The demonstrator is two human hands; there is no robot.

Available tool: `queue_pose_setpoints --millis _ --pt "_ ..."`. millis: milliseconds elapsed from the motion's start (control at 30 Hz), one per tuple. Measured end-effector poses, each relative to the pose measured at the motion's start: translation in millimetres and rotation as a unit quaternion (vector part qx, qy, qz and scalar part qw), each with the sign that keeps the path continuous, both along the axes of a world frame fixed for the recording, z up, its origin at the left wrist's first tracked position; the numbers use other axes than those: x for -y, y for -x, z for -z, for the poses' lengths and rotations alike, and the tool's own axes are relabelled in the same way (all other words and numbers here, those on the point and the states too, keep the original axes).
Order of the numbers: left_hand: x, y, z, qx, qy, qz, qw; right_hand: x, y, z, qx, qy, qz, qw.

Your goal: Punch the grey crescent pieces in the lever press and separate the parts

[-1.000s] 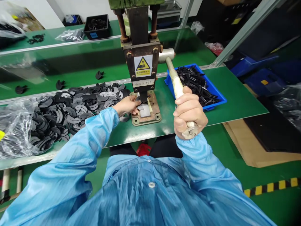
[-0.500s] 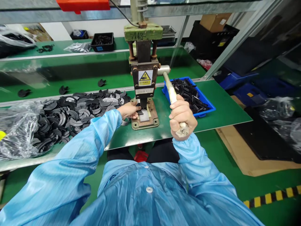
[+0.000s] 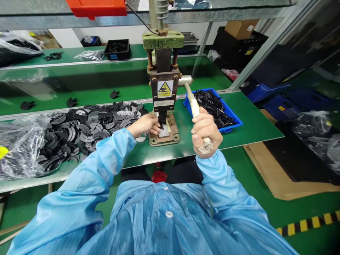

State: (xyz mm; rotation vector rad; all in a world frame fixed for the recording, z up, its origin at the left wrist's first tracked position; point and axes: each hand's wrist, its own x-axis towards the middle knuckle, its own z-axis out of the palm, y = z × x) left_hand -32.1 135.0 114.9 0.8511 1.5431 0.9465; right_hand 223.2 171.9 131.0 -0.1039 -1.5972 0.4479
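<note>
A hand-operated press with a yellow warning label stands on the bench. My right hand is wrapped round its lever, whose grip is bound in pale tape. At the foot of the press, my left hand pinches a small black curved part, mostly hidden by the fingers and the ram. The part is under the ram, at the edge of the pale plate on the base. Beside my left wrist spreads a heap of black crescent-shaped parts.
Right of the press sits a blue tray filled with narrow black pieces. Clear plastic covers the heap's left end. Several loose parts lie on the green surface behind, with a black bin farther back. A red bin hangs overhead.
My left hand has brought the black part farther in under the ram, and less of it shows now. My right hand stays on the lever. The view has shifted slightly.
</note>
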Motion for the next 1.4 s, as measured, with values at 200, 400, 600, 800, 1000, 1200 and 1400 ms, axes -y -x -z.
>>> queue_pose_setpoints --millis 200,400,600,800,1000,1200,1400 --pt "33 67 -0.1 -0.308 -0.070 0.029 0.948 -5 0 0.4 0.003 -0.019 0.001 1.000" --pt "93 87 29.4 -0.601 -0.117 0.224 0.758 -7 5 1.6 -0.026 -0.025 -0.003 0.999" --pt "91 73 45.3 -0.654 -0.078 0.262 0.706 -8 6 2.6 -0.028 -0.032 -0.002 0.999" --pt "81 72 41.6 -0.636 -0.058 0.280 0.717 -8 4 2.0 -0.018 -0.028 0.010 0.999" --pt "98 69 38.7 -0.639 -0.074 0.260 0.720 -8 7 1.7 -0.040 -0.029 0.015 0.999" --pt "96 73 46.1 -0.607 -0.044 0.244 0.755 -9 9 2.5 -0.041 -0.023 0.019 0.999" --pt "98 66 41.6 -0.552 -0.089 0.247 0.791 -8 7 1.3 -0.034 -0.031 0.019 0.999"
